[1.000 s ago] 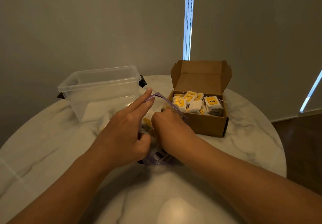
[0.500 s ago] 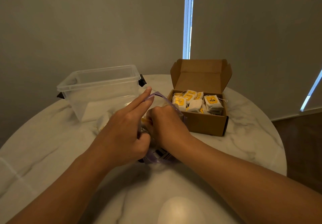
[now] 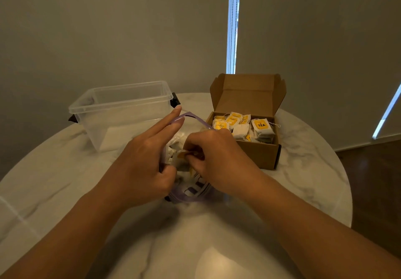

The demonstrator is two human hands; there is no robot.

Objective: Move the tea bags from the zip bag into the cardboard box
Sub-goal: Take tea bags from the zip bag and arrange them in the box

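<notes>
Over a marble table (image 3: 303,181), left hand (image 3: 141,170) is pinching the bag (image 3: 188,196) mouth open, right hand (image 3: 217,159) is gripping a tea bag (image 3: 181,159) inside; best lifting it clear of the rim toward the adjacent box (image 3: 256,155).

The left hand (image 3: 141,166) holds the zip bag (image 3: 188,198) while the right hand (image 3: 217,157) pinches a tea bag (image 3: 181,159) at its mouth.
</notes>
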